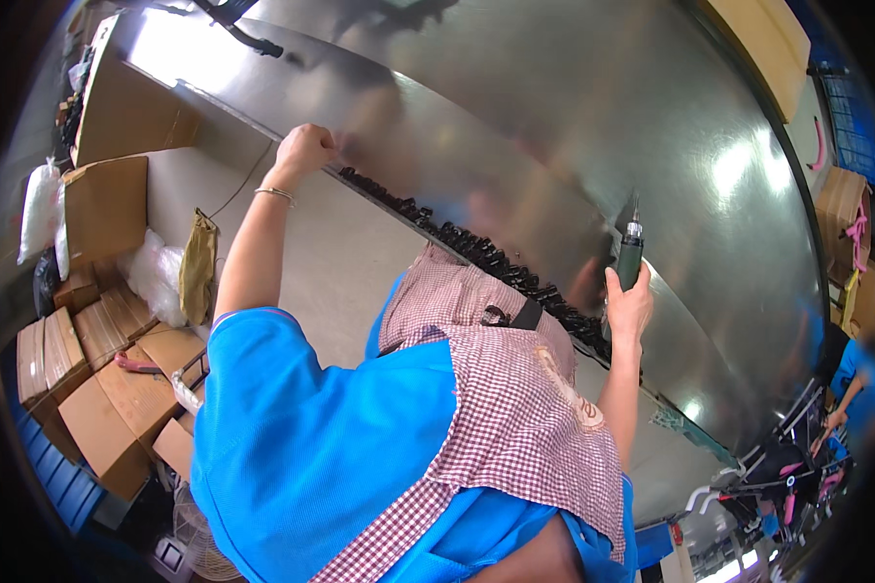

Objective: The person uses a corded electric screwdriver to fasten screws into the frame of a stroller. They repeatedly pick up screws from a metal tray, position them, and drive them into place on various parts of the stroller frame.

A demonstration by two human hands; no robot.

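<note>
My right hand [630,303] is wrapped round a dark green electric screwdriver [630,255], held upright over the metal-topped workbench [690,107] with its thin bit pointing away from me. My left hand [308,151] is closed at the bench's near edge, to the left; whatever its fingers may hold is hidden. Between my two hands, a long row of small black parts [486,255] lies heaped along the near edge. They are too small and crowded to tell their kind.
A black tubular piece [248,34] rests on the bench's far left. Cardboard boxes [117,389] and plastic bags are stacked on the left floor. At far right, a co-worker's blue sleeve [856,369] shows beside black and pink framed items [792,476]. A cardboard sheet [768,44] lies beyond the bench.
</note>
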